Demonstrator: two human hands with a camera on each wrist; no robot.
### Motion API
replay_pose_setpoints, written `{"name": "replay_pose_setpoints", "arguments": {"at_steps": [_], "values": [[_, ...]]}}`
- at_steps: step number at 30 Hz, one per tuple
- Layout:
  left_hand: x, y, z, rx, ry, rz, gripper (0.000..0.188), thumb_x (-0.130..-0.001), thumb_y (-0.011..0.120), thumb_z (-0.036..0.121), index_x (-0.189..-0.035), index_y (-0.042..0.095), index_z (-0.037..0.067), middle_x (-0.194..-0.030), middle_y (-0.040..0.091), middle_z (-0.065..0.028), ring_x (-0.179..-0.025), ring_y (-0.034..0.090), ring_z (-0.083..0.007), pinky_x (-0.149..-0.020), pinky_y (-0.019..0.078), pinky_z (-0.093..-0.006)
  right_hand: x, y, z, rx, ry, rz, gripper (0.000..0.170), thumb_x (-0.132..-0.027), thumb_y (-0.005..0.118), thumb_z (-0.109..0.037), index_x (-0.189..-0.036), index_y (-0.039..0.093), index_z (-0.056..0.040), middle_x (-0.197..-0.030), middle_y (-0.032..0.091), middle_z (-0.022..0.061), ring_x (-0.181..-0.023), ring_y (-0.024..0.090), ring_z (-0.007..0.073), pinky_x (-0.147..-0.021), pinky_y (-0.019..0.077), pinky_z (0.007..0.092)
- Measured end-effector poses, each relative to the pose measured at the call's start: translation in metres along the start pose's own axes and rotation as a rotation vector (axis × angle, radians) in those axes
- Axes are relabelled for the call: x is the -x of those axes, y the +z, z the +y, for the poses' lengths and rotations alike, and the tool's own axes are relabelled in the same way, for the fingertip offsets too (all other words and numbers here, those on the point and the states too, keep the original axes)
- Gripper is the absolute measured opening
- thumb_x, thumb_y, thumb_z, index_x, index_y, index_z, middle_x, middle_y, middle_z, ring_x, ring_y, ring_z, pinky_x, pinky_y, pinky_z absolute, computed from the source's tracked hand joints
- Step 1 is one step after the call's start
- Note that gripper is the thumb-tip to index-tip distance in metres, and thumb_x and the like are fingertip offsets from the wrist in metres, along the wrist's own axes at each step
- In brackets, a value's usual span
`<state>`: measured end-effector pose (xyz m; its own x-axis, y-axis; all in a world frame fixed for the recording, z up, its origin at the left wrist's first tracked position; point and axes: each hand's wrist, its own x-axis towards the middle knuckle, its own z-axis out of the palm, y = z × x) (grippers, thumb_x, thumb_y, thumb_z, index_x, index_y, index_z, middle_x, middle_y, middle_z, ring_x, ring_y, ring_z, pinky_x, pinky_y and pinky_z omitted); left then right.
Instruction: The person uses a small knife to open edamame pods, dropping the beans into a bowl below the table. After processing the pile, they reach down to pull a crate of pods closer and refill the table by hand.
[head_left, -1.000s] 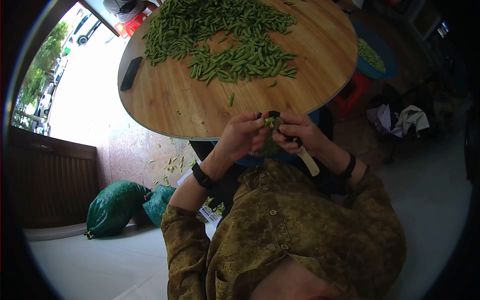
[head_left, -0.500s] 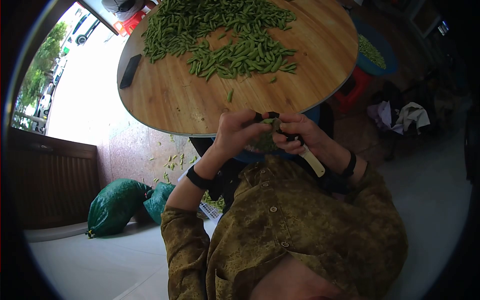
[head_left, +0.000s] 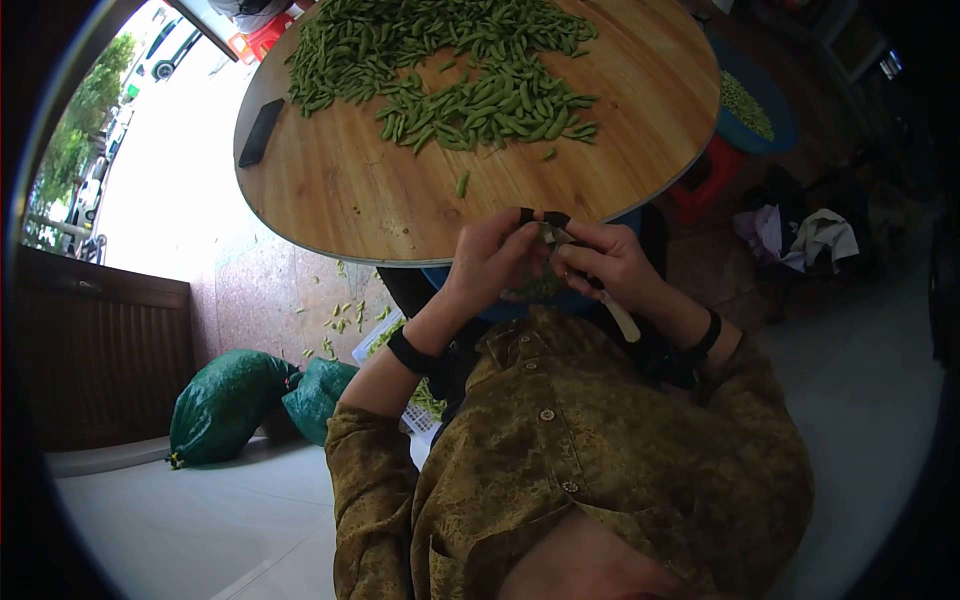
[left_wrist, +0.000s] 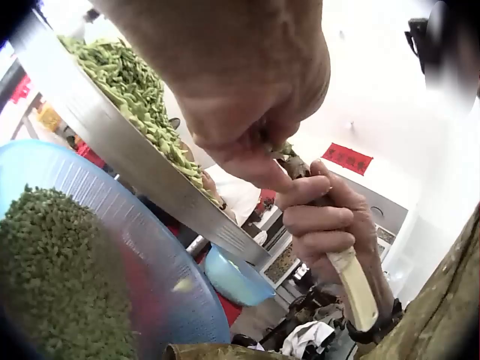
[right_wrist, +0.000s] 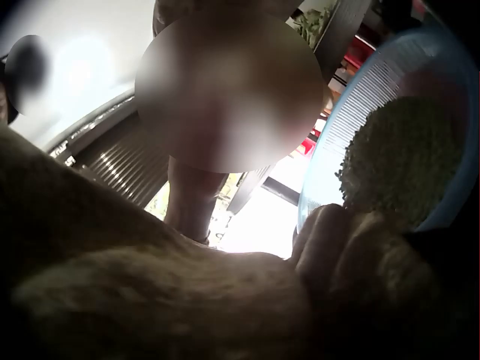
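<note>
Cream-handled knife (head_left: 622,318), gripped in R hand (head_left: 615,268), prob. works best w/ short strokes angled off L hand (head_left: 488,262) (hold unclear).

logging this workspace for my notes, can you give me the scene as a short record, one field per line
right hand: grips a cream-handled tool
left hand: fingers at the tool's far end; what they hold is unclear
table: round, wooden
on table: heap of green pods, a loose pod, dark flat object
below table edge: blue basket holding small green beans
person's right: blue basin, red stool
person's left, low: two green bags, white crate, scattered pods
</note>
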<state>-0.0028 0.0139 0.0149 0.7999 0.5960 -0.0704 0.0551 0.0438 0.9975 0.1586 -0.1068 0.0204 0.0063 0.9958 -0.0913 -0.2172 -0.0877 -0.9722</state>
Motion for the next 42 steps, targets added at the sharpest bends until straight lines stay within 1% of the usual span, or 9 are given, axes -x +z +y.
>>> {"name": "replay_pose_setpoints", "arguments": {"at_steps": [6,8,12,20,24,25,36,38,42], "values": [[-0.006,-0.002,-0.014,-0.039,0.106,-0.07,0.025,-0.089,0.045,0.003,-0.11,0.056,-0.001,-0.083,0.065,-0.0057,-0.074,0.06,-0.006,-0.052,0.0459,-0.0222,0.003,0.007,-0.005,0.078,-0.024,0.071,0.014,-0.094,0.051,-0.012,-0.093,0.058,-0.0001,-0.071,0.056,-0.0008,-0.05,0.045,0.0015,-0.041,0.0326,0.017],[-0.004,-0.003,-0.008,-0.097,0.096,-0.124,0.021,-0.089,0.049,0.0,-0.109,0.053,-0.001,-0.093,0.065,-0.0075,-0.087,0.062,-0.0115,-0.073,0.0486,-0.0225,0.003,0.001,-0.009,0.039,0.001,0.059,0.014,-0.094,0.051,-0.011,-0.098,0.058,0.0002,-0.072,0.056,0.0,-0.05,0.046,0.002,-0.041,0.0328,0.017],[0.01,0.001,0.005,-0.063,0.093,-0.057,0.026,-0.086,0.05,0.001,-0.112,0.051,0.0,-0.093,0.065,-0.0083,-0.077,0.06,-0.0081,-0.056,0.0492,-0.022,0.005,-0.01,-0.009,-0.177,0.083,-0.033,0.035,-0.094,0.048,-0.007,-0.128,0.049,-0.0009,-0.075,0.056,0.0042,-0.049,0.045,0.005,-0.042,0.0332,0.017],[0.037,-0.005,0.011,0.165,0.019,0.08,0.029,-0.083,0.068,0.007,-0.105,0.05,0.002,-0.087,0.066,-0.0079,-0.076,0.062,-0.0089,-0.057,0.0495,-0.0238,0.003,0.013,0.001,-0.162,0.067,-0.157,0.044,-0.094,0.048,-0.007,-0.137,0.039,-0.0002,-0.076,0.055,0.0046,-0.049,0.044,0.005,-0.043,0.0342,0.018],[0.065,-0.063,0.039,-1.045,0.196,0.207,0.009,-0.084,0.058,0.008,-0.091,0.061,0.002,-0.077,0.064,-0.0188,-0.071,0.062,-0.0383,-0.062,0.0492,-0.0426,0.002,-0.002,-0.004,-0.159,0.074,-0.047,0.047,-0.094,0.048,-0.008,-0.138,0.036,0.0013,-0.076,0.054,0.003,-0.051,0.043,0.0037,-0.043,0.0339,0.0173],[0.065,-0.077,0.04,-1.332,-0.02,0.159,0.01,-0.085,0.058,0.01,-0.089,0.061,0.002,-0.079,0.062,-0.0191,-0.073,0.062,-0.0386,-0.066,0.0489,-0.0458,0.002,-0.007,-0.002,-0.146,0.071,-0.003,0.046,-0.094,0.048,-0.008,-0.138,0.037,0.0011,-0.077,0.054,0.0028,-0.051,0.043,0.0035,-0.044,0.0337,0.0169],[-0.053,-0.072,-0.01,-1.179,0.328,0.272,0.019,-0.077,0.064,0.013,-0.091,0.062,0.0,-0.084,0.061,-0.0209,-0.078,0.06,-0.0394,-0.069,0.0491,-0.0444,-0.005,-0.008,0.006,0.075,0.069,0.013,0.041,-0.095,0.046,-0.006,-0.135,0.041,0.0013,-0.073,0.052,0.0003,-0.05,0.043,0.0024,-0.043,0.0333,0.0173],[-0.053,-0.071,-0.019,-1.239,0.367,0.284,0.018,-0.078,0.064,0.014,-0.09,0.061,0.0,-0.081,0.06,-0.0202,-0.073,0.06,-0.038,-0.067,0.0493,-0.0435,-0.005,-0.004,0.01,0.129,0.047,0.033,0.017,-0.094,0.051,-0.012,-0.108,0.053,-0.0011,-0.07,0.052,-0.001,-0.048,0.042,0.002,-0.042,0.0331,0.0182],[-0.031,-0.048,0.008,-0.807,0.232,0.186,0.016,-0.084,0.063,0.015,-0.087,0.06,0.0,-0.072,0.061,-0.013,-0.058,0.059,-0.0244,-0.053,0.0478,-0.0346,-0.007,-0.005,0.01,0.111,0.106,-0.052,0.043,-0.095,0.046,-0.008,-0.137,0.039,-0.0014,-0.073,0.052,0.0002,-0.05,0.043,0.0027,-0.044,0.0339,0.017]]}}
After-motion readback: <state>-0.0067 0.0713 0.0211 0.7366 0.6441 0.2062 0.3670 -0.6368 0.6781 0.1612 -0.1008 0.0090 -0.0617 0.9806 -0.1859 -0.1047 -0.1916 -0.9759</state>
